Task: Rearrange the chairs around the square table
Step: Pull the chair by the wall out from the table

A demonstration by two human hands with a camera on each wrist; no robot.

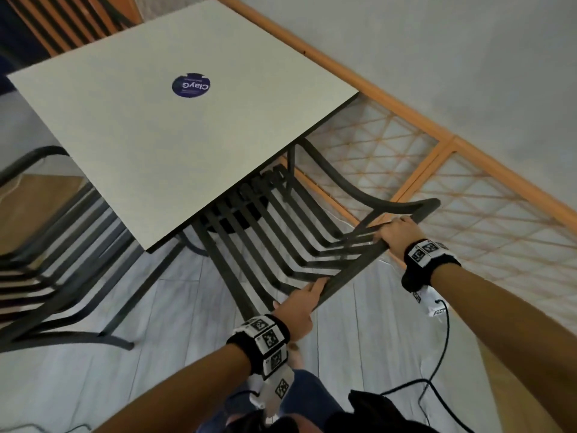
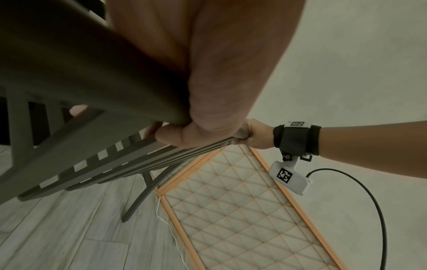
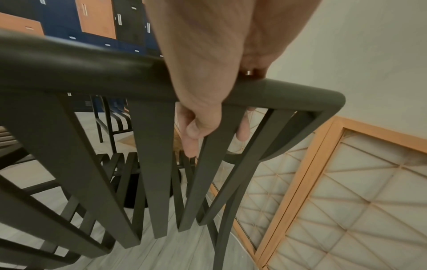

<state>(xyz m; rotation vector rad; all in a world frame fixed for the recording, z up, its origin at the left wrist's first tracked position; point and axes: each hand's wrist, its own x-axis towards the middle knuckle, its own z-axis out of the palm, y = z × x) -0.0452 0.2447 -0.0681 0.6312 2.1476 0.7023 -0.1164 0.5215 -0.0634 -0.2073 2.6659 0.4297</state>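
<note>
A dark slatted chair (image 1: pixel 281 232) stands at the near side of the square white table (image 1: pixel 156 145), its seat partly under the tabletop. My left hand (image 1: pixel 299 304) grips the left part of the chair's top rail (image 1: pixel 352 270); the left wrist view shows the thumb (image 2: pixel 175 135) curled under the rail (image 2: pixel 80 76). My right hand (image 1: pixel 395 232) grips the rail near its right corner, and the right wrist view shows its fingers (image 3: pixel 196 127) wrapped over the rail (image 3: pixel 92 73). A second dark chair (image 1: pixel 46 260) stands at the table's left side.
A wall with an orange-framed lattice panel (image 1: pixel 452 189) runs close along the right of the chair. A black cable (image 1: pixel 437 364) lies on the pale plank floor by my right arm. A round blue sticker (image 1: pixel 191 85) sits on the tabletop. Blue and orange lockers (image 3: pixel 92 23) stand beyond.
</note>
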